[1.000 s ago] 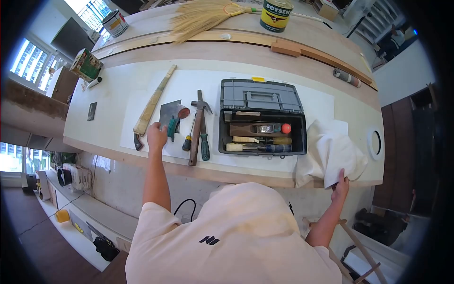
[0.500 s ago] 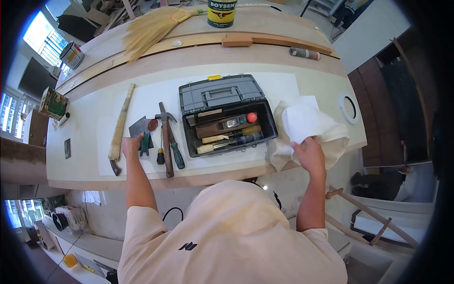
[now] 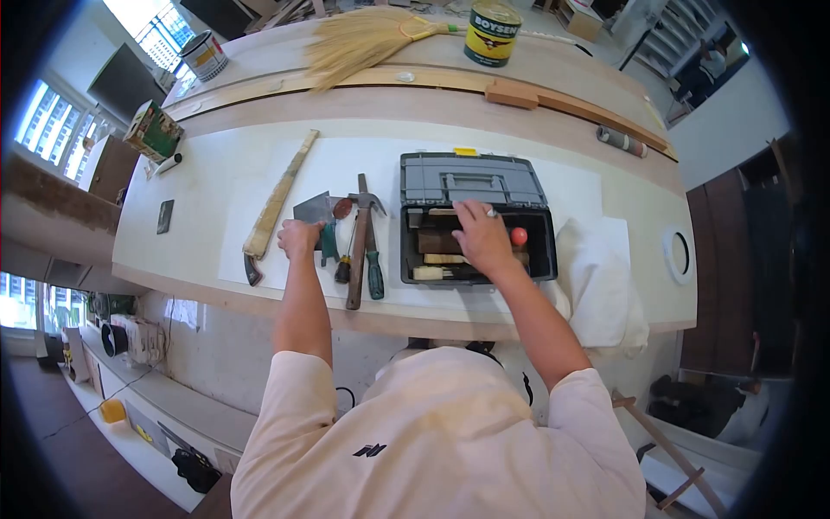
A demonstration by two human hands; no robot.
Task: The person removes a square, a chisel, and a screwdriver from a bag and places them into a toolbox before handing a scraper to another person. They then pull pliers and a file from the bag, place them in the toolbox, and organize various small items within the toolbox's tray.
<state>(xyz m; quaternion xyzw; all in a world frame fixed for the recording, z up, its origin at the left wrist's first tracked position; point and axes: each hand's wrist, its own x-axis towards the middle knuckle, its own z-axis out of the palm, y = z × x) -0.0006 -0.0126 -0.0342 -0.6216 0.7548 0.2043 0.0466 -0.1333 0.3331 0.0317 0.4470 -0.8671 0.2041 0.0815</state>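
My left hand (image 3: 299,238) is closed at the edge of a putty knife (image 3: 313,208) with a wide metal blade, its fingertips on the blade. Beside it lie a claw hammer (image 3: 356,259), a green-handled tool (image 3: 375,277) and a small dark-and-yellow-handled screwdriver (image 3: 343,270). Over the open grey and black toolbox (image 3: 501,179) my right hand (image 3: 482,235) reaches in, fingers apart, above a wooden hand plane (image 3: 432,240) that it partly covers. A red ball-shaped knob (image 3: 519,236) and light wooden handles (image 3: 432,272) also show inside the box.
White cloth (image 3: 596,290) lies right of the toolbox, near a white ring (image 3: 680,255). A long tool in a tan wrapping (image 3: 281,195) lies on the left. Farther back are a straw broom (image 3: 363,43), a paint can (image 3: 492,35) and wooden strips (image 3: 562,104).
My right hand has left the white cloth and moved left over the toolbox. My left hand stays by the putty knife. The whole view has shifted, with the table appearing farther right.
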